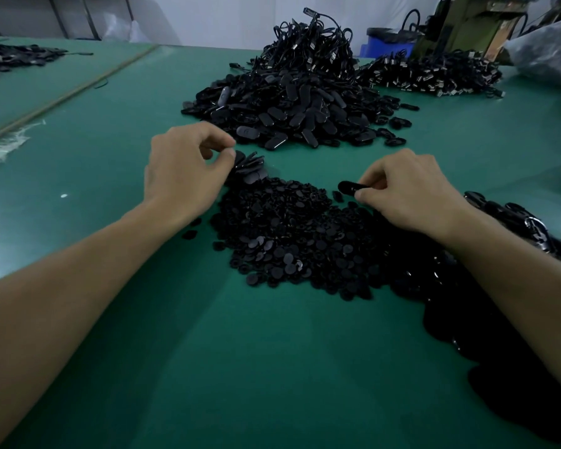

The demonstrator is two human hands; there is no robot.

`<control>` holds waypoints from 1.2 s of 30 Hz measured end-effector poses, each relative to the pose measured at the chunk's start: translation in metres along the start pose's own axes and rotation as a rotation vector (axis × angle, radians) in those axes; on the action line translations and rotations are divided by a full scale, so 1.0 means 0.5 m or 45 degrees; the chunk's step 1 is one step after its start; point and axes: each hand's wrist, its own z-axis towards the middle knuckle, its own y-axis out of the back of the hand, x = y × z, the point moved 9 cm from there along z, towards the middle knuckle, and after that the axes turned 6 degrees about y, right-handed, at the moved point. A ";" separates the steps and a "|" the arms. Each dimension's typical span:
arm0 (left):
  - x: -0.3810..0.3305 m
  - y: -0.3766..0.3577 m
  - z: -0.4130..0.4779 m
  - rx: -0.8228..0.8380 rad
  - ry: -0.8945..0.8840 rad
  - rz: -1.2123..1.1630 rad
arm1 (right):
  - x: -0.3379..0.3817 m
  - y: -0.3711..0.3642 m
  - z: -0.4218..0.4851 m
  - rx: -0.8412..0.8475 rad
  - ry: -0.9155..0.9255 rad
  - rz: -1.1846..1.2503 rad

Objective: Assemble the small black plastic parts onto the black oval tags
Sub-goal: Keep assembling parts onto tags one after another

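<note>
A person works at a green-covered counter (117,319) with both forearms reaching out over it. The left hand (188,170) is curled, with thumb and forefinger bent close together, and grips a fanned bunch of flat black oval plastic tags (251,168) at the far left edge of the near heap. The right hand (408,192) pinches a single black oval tag (348,187) by one end, and the tag's free end points left, just above the heap.

Between and below the two hands lies that heap of small round black plastic parts (289,244), spread low on the counter. To its right, running under the right forearm toward the near edge, is a dark row of glossy black pieces (531,228); I cannot tell what they are.

Farther off stands a tall mound of loose black oval tags (292,115), topped with a tangle of black cords with metal ends (314,43). A second flatter pile of cords (431,72) lies to its right, with a blue plastic bin (389,45) behind it.
</note>
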 end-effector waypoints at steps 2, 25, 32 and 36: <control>-0.031 -0.004 -0.011 0.000 -0.088 -0.063 | 0.007 0.008 -0.001 -0.086 0.059 0.117; -0.100 -0.093 -0.069 0.536 0.126 -0.805 | 0.083 0.026 -0.007 -0.133 0.398 1.040; -0.096 -0.086 -0.072 0.397 0.050 -0.737 | 0.080 0.012 -0.005 -0.108 0.376 0.975; -0.079 -0.077 -0.064 0.301 0.091 -0.743 | 0.078 -0.006 -0.007 -0.055 0.362 0.594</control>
